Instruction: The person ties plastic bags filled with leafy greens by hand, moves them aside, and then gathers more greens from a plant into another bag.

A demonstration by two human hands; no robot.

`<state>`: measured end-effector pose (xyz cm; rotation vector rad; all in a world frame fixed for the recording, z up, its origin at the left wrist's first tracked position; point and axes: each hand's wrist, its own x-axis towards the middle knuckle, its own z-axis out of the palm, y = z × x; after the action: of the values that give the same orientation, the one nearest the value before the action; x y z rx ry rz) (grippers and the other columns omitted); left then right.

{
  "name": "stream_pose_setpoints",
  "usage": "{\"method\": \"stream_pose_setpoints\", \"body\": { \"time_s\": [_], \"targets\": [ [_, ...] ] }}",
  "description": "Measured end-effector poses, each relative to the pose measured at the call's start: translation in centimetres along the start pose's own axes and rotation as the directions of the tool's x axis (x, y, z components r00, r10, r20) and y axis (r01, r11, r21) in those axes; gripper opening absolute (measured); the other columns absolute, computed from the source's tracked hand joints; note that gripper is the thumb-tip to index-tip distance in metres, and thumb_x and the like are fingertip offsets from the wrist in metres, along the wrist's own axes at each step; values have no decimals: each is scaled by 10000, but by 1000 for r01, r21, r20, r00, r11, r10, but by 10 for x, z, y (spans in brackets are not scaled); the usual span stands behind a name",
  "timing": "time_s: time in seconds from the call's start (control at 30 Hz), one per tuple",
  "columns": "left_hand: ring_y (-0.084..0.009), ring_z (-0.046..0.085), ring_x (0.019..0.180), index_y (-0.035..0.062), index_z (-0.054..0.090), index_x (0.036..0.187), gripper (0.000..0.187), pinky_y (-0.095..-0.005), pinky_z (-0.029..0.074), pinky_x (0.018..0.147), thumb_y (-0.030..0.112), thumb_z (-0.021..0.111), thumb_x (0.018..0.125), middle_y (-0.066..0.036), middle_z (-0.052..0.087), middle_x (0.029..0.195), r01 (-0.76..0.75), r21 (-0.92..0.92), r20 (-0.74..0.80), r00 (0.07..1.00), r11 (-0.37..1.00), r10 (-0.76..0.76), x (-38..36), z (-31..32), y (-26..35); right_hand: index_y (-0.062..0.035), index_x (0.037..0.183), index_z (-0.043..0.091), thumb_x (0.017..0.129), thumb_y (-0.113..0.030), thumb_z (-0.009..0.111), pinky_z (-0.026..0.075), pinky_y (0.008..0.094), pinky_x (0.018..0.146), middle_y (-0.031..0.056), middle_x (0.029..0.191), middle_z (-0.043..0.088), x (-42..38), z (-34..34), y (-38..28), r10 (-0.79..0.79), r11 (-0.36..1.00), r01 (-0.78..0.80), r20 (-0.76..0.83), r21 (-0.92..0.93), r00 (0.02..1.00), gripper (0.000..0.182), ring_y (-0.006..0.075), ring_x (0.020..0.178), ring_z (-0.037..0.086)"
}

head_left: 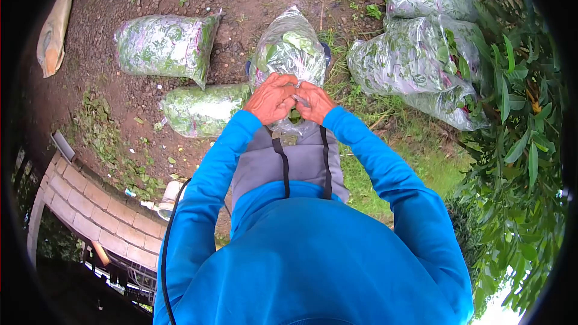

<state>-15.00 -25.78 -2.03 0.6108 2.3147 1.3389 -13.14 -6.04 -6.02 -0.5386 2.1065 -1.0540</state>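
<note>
A clear plastic bag (289, 39) packed with leafy greens stands between my feet, right in front of my legs. Both hands meet at the gathered plastic on its near side. My left hand (272, 99) has its fingers curled in a pinch on the plastic. Close beside it, my right hand (313, 102) pinches the same gathered part, thumb bent inward. Something small and greyish shows at the right fingers, too small to name. Loose plastic with a few leaves hangs below the hands.
Filled bags of greens lie to the left, one farther off (168, 47) and one nearer (201, 111). More bags (421, 54) are piled at right beside a leafy bush (518, 108). A crumpled sack (54, 33) lies far left. A block wall (102, 204) curves at lower left.
</note>
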Motion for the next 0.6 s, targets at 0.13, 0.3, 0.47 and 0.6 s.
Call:
{"method": "stream_pose_setpoints", "body": {
  "time_s": [0.13, 0.3, 0.47, 0.6],
  "targets": [
    [-399, 551, 892, 12, 601, 929, 215, -467, 436, 745, 140, 501, 789, -201, 597, 994, 112, -259, 46, 994, 959, -104, -3, 4, -23, -62, 1055, 565, 719, -134, 600, 471, 433, 707, 171, 895, 544, -4, 9, -10, 16, 999, -8, -164, 50, 986, 345, 366, 830, 564],
    [-373, 547, 1011, 5, 580, 1107, 336, -425, 431, 865, 218, 497, 861, -203, 589, 1129, 334, 20, 416, 854, 942, -312, 9, -11, -32, 12, 960, 524, 761, -106, 580, 478, 452, 651, 203, 859, 505, -2, 5, -23, -11, 989, -10, -140, -149, 990, 238, 394, 761, 548],
    [-395, 555, 912, 25, 580, 1032, 319, -457, 424, 796, 258, 474, 842, -199, 602, 998, 260, -51, 309, 922, 964, -233, 11, 3, -59, 2, 929, 526, 749, -135, 594, 488, 465, 639, 187, 881, 525, 12, -4, -30, 23, 958, -34, -44, -283, 999, 236, 383, 746, 580],
    [-389, 589, 813, 53, 588, 872, 206, -476, 450, 710, 227, 513, 791, -182, 632, 854, 110, -168, 104, 990, 980, -94, 11, 16, -82, -3, 949, 543, 747, -157, 608, 497, 472, 609, 176, 863, 539, 27, -12, -31, 32, 938, -26, 11, -345, 999, 262, 375, 717, 601]
  ]
}}
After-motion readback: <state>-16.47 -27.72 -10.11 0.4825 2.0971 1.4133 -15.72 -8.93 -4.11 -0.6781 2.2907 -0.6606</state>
